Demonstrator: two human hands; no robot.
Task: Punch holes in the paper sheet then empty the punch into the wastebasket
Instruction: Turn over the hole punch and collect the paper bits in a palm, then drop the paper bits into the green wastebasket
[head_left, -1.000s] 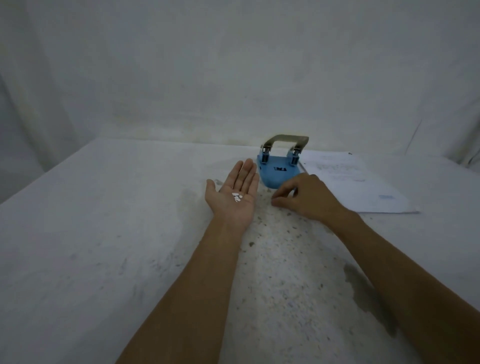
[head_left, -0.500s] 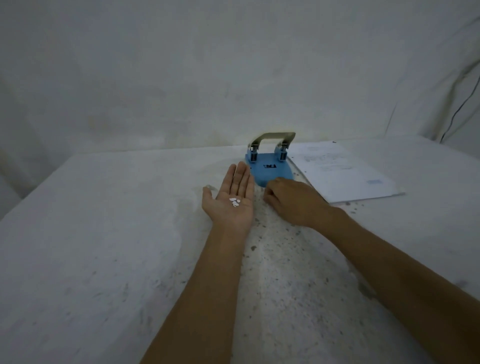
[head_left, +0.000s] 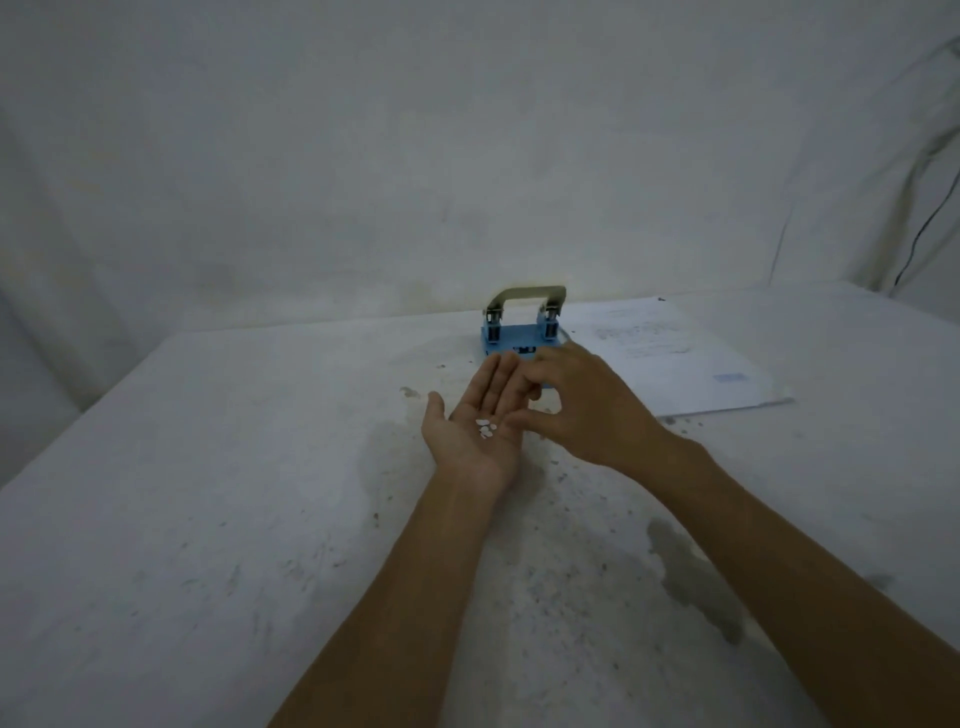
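Note:
A blue hole punch (head_left: 519, 338) with a metal lever stands at the far middle of the table. To its right lies the white paper sheet (head_left: 670, 358). My left hand (head_left: 475, 431) is held palm up just in front of the punch, with several small white paper chads (head_left: 485, 428) lying on the palm. My right hand (head_left: 587, 410) hovers over the left palm's right side, thumb and forefinger pinched together beside the chads. What the pinch holds is too small to see. No wastebasket is in view.
The white table (head_left: 208, 493) is speckled with dark specks, with a dark stain (head_left: 691, 582) near my right forearm. A white cloth backdrop hangs behind the table. A dark cable (head_left: 930, 218) runs down at the far right.
My right hand has lifted from the table beside the punch and come over my left palm with fingers pinched. The left hand stays palm up with the chads.

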